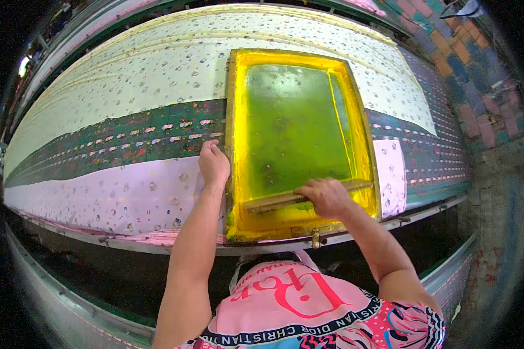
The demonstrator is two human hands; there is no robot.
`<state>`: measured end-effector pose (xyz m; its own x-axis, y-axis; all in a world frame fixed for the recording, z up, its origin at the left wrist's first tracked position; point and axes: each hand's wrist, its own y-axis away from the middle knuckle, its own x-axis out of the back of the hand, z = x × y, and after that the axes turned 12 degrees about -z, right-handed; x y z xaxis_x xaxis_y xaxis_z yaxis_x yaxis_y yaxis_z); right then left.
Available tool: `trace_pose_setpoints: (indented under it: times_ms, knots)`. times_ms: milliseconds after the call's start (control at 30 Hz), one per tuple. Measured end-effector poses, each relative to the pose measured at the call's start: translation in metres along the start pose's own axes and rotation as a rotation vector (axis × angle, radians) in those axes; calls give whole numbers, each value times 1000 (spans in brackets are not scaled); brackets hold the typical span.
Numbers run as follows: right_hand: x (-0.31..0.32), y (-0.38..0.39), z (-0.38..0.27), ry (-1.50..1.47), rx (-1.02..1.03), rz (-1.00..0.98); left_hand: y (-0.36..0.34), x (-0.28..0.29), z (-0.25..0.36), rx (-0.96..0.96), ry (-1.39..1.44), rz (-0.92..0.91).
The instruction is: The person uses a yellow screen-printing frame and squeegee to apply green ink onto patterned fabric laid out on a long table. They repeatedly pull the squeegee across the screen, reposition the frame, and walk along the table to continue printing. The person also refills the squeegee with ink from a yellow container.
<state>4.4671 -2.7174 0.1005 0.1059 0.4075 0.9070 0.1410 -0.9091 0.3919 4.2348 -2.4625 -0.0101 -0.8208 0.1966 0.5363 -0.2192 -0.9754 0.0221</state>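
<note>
A rectangular printing screen [294, 116], its wooden border coated yellow around a translucent green mesh, lies on the long table of printed fabric. My left hand [214, 163] has curled fingers at the screen's left edge, gripping the frame. My right hand [326, 198] is wrapped over a long wooden squeegee [268, 203], which lies crosswise inside the lower part of the screen, near the edge closest to me. A small metal fitting [316, 238] sticks out from the middle of the screen's near side.
Cream fabric [128, 58], pink fabric [99, 198] and a dark printed strip [70, 151] cover the table. A metal rail [419, 210] runs along its near edge. Another rail or table [58, 291] lies behind me. Coloured paving [460, 52] is at the right.
</note>
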Motion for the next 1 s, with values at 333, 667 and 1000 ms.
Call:
trace_pose_setpoints:
  times_ms: [333, 667, 1000]
  knots:
    - [-16, 44, -12, -34, 35, 79, -9, -2, 18, 67, -39, -62]
    - [53, -69, 119, -39, -157, 221, -5, 0, 25, 80, -65, -49]
    - [128, -278, 303, 117, -160, 528, -5, -5, 46, 191, -149, -11]
